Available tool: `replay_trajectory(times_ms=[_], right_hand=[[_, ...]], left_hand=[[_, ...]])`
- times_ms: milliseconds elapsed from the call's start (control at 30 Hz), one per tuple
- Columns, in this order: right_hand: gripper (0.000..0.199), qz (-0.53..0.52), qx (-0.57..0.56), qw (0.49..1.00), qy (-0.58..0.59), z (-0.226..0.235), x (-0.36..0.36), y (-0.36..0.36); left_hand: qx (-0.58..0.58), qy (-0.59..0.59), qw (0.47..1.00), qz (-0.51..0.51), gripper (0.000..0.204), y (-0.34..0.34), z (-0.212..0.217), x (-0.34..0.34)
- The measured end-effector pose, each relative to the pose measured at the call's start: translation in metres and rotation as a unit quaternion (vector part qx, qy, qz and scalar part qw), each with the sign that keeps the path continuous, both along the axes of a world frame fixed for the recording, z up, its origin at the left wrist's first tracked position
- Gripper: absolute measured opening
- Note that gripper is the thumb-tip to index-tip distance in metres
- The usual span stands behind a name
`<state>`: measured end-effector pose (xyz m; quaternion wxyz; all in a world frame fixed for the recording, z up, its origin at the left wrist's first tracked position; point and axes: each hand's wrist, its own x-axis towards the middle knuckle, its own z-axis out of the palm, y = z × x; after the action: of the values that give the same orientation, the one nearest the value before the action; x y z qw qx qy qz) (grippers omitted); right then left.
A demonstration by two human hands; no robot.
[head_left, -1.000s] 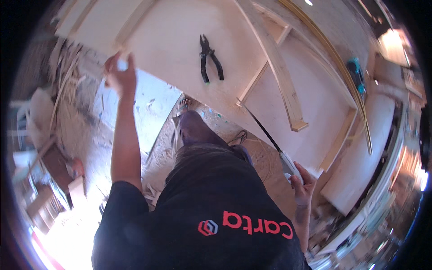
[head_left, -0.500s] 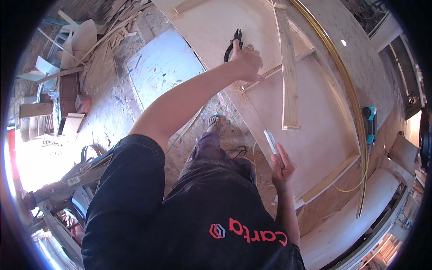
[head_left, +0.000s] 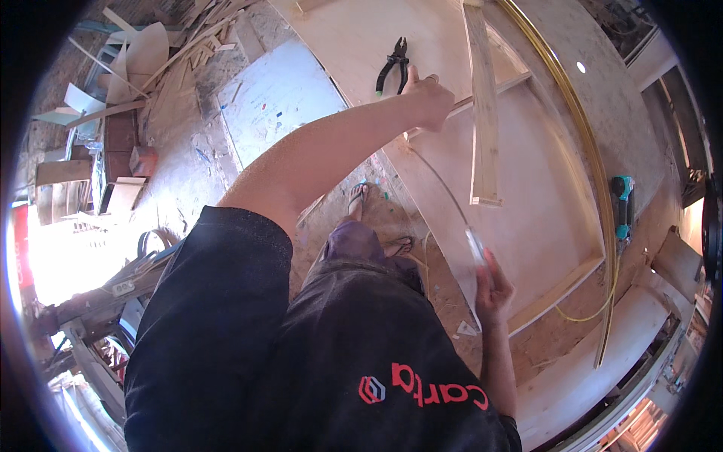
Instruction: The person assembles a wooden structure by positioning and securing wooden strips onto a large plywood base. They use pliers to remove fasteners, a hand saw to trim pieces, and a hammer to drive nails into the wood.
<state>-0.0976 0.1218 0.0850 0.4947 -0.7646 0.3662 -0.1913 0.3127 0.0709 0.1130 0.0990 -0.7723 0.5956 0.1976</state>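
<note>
My left hand point(head_left: 431, 102) is curled closed over a thin wooden crosspiece point(head_left: 471, 103) of a pale panel point(head_left: 520, 158); what its fingers hold, if anything, is hidden. Just left of it, black-handled pliers point(head_left: 395, 64) lie on the panel with their jaws pointing away from me. My right hand point(head_left: 493, 290), lower right near the panel's close edge, is closed round a slim silvery-white object point(head_left: 475, 246) whose kind I cannot make out. From that object's tip a thin dark curved strip point(head_left: 444, 175) runs up toward the crosspiece's left end.
A wooden batten point(head_left: 483, 135) lies lengthwise across the panel frame. A long gold-coloured strip point(head_left: 578, 128) curves along its right side. Beyond that sits a teal-and-black tool point(head_left: 622, 207) with a yellow cord point(head_left: 602, 310). Scrap wood point(head_left: 197, 53) is piled far left.
My left hand has moved right and slightly down, away from the pliers. My right hand has shifted right and a little toward me with the silvery object. The thin dark strip now shows.
</note>
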Motion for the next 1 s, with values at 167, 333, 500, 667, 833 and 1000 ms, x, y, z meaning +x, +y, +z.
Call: replay_trajectory(times_ms=[167,333,500,667,833,1000], right_hand=[[0.038,0.097,-0.025,0.994,-0.035,0.016,-0.024,-0.004],[0.035,0.079,-0.049,0.996,-0.01,0.027,0.032,0.002],[0.034,0.053,-0.09,0.994,0.026,0.009,0.039,-0.002],[0.034,0.053,-0.121,0.991,0.016,0.006,0.038,0.0],[0.035,0.033,-0.017,0.996,0.08,0.013,0.006,0.001],[0.035,0.067,-0.076,0.995,0.006,0.005,-0.016,0.017]], left_hand=[[-0.005,0.01,1.0,0.01,0.029,-0.001,-0.001,-0.001],[-0.005,0.012,1.0,0.014,0.035,-0.002,-0.007,0.0],[0.039,-0.002,0.999,0.015,0.038,-0.007,0.003,-0.005],[0.008,-0.003,1.0,0.012,0.039,-0.004,-0.002,-0.006],[0.068,-0.039,0.997,-0.013,0.059,-0.016,-0.004,-0.003],[-0.008,0.004,1.0,0.027,0.075,-0.008,-0.009,-0.011]])
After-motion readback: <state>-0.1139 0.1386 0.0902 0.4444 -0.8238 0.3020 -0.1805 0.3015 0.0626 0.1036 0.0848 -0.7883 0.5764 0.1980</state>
